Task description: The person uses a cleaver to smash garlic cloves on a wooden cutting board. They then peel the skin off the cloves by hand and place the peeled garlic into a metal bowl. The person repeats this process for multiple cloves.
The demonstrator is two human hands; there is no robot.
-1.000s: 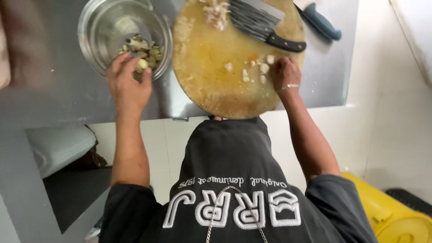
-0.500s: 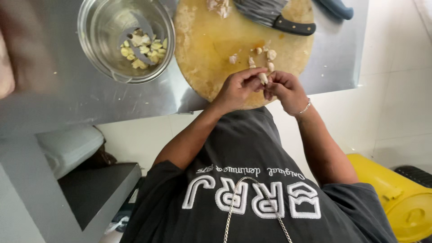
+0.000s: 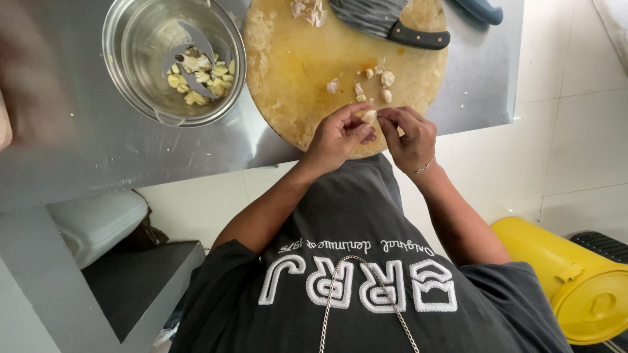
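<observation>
My left hand (image 3: 337,134) and my right hand (image 3: 411,134) meet over the near edge of a round yellowish chopping board (image 3: 301,72). Both pinch one garlic clove (image 3: 369,117) between their fingertips. A few more cloves (image 3: 379,82) lie on the board just beyond the hands, and a small heap of peel (image 3: 307,10) sits at the far edge. A cleaver with a dark handle (image 3: 392,26) rests on the far side of the board. To the left stands a steel bowl (image 3: 131,39) with several peeled cloves (image 3: 199,75) inside.
The board and bowl stand on a steel counter (image 3: 78,144). A blue-handled tool (image 3: 481,10) lies at the far right of the counter. A yellow bin (image 3: 575,281) stands on the white tiled floor at lower right. A white container (image 3: 95,222) sits under the counter.
One second ago my left hand was at the bowl's rim and my right hand on the board. My left hand has come back to the board, and both hands now hold one clove.
</observation>
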